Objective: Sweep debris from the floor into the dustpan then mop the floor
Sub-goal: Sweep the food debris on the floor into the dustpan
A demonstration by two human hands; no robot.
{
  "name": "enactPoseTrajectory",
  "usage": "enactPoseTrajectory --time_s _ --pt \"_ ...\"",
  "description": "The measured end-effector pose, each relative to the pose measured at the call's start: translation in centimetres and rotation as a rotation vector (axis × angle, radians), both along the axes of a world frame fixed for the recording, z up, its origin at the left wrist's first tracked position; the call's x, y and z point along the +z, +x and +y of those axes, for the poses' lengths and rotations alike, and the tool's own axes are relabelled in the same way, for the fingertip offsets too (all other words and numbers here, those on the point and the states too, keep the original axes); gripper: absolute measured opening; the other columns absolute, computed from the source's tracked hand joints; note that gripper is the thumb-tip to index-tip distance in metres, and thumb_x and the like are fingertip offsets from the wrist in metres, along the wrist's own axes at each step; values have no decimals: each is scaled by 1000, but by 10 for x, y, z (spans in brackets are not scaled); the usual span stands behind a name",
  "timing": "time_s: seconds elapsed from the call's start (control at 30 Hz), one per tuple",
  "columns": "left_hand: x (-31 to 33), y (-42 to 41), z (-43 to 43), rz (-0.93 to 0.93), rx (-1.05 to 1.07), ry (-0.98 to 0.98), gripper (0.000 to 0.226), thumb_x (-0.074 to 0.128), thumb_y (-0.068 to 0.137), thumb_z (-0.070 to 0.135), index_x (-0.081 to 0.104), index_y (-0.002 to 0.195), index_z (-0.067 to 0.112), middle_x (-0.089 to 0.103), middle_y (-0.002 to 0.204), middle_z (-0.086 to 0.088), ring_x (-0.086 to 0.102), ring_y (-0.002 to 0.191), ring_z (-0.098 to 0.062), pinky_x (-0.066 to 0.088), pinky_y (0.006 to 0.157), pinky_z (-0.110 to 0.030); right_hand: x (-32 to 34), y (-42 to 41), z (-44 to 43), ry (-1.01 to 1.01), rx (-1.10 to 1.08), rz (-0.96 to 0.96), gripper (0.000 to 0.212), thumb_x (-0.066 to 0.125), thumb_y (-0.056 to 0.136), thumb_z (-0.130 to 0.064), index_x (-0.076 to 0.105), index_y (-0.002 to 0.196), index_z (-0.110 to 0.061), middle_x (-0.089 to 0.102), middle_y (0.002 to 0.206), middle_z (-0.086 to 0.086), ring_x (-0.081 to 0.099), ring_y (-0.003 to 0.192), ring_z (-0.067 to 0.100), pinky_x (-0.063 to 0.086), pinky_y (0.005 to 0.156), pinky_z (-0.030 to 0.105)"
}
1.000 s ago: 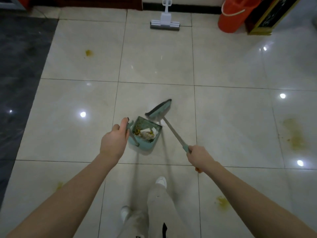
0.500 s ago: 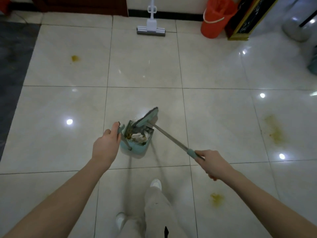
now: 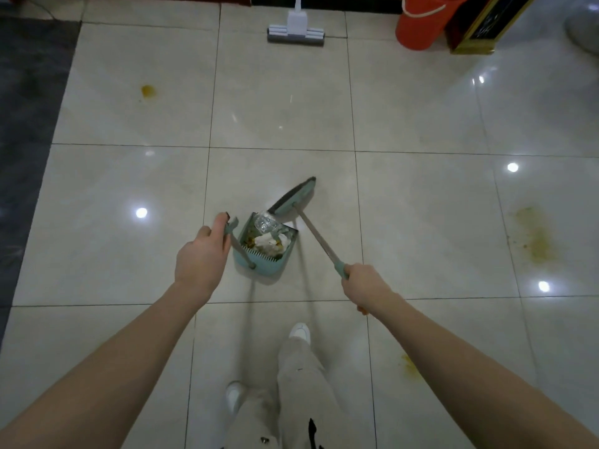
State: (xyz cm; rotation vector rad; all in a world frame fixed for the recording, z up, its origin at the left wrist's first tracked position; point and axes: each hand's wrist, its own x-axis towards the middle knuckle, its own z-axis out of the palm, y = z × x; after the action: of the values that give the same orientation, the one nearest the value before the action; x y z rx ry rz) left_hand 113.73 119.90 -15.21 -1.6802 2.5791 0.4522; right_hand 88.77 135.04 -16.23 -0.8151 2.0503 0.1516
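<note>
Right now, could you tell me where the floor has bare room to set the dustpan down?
Bare tile lies between broom and mop, and from the left hand to the dark strip. The corner by the red bucket is crowded; the right tile carries a yellow stain.

Left hand [image 3: 201, 259] and right hand [image 3: 364, 283] extended forward, each in closed grip.

— What has the broom done?
— Half a second ago the broom head [image 3: 293, 197] lay over the mouth of the dustpan [image 3: 275, 268]; now it has drawn back out, just beyond the mouth, up and to the right
— Anything new in the pan?
— A crumpled clear plastic piece [image 3: 266, 222] now sits at the mouth, where none showed a second ago; the right hand [image 3: 364, 285] has shifted, so the handle [image 3: 319, 242] now lies steeper
</note>
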Motion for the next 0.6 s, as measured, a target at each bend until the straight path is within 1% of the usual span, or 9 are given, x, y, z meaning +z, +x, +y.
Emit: enactPoseTrajectory --time_s 0.1,0.2,0.27,0.33,0.37,0.43,0.53,0.57,0.6 --pt "1 1 -3 8 -13 -12 33 42 99 28 41 128 13 57 78 -15 51 48 -32 46 45 -36 5 -6 26 36 83 17 27 41 100 -18 55 121 -10 54 81 3 55 53 16 48 40 26" --pt "4 1 -3 11 -9 -2 35 43 99 28 42 130 13 57 79 -15 52 48 -32 48 45 -38 18 -24 46 47 165 40 28 41 100 -23 55 123 -15 56 84 3 50 54 15 50 51 29" --pt "5 -1 -2 21 -6 13 36 43 99 28 41 131 13 58 81 -15 53 50 -32 50 46 -40 26 -41 50 12 147 38 28 42 100 -26 58 122 -18 59 80 2 50 49 14 50 45 28" --pt "7 -2 -2 34 1 18 36 45 98 28 42 131 12 59 85 -15 53 51 -33 50 46 -41 33 -59 52 -37 73 13 28 43 101 -29 60 121 -21 60 74 1 53 42 14 48 35 25" --pt "9 -4 -2 37 6 18 36 45 98 27 41 131 12 60 87 -16 54 51 -33 50 47 -41 36 -68 53 -54 31 4 28 44 101 -30 60 123 -24 61 72 1 54 40 15 46 34 23" --pt "13 -9 -6 42 9 11 36 46 98 26 41 131 12 61 88 -16 54 51 -31 50 46 -40 42 -85 56 -85 -48 -10 31 47 99 -34 60 127 -29 63 68 1 55 37 14 46 34 23" --pt "22 -22 -21 56 29 -12 35 45 98 28 40 129 14 63 91 -14 57 55 -31 51 48 -41 52 -108 62 -170 -227 -57 32 52 93 -50 63 119 -35 57 54 1 48 30 12 44 33 24" --pt "25 -28 -28 61 36 -19 34 45 98 29 39 129 16 63 92 -14 58 57 -32 52 50 -42 55 -116 63 -195 -298 -69 32 54 92 -52 63 118 -36 54 51 1 46 29 12 43 34 24" --pt "29 -34 -36 66 38 -30 34 44 98 30 39 128 16 63 93 -13 59 59 -33 52 50 -43 59 -125 63 -215 -346 -74 32 56 92 -49 63 120 -35 52 50 3 44 30 12 43 35 24"
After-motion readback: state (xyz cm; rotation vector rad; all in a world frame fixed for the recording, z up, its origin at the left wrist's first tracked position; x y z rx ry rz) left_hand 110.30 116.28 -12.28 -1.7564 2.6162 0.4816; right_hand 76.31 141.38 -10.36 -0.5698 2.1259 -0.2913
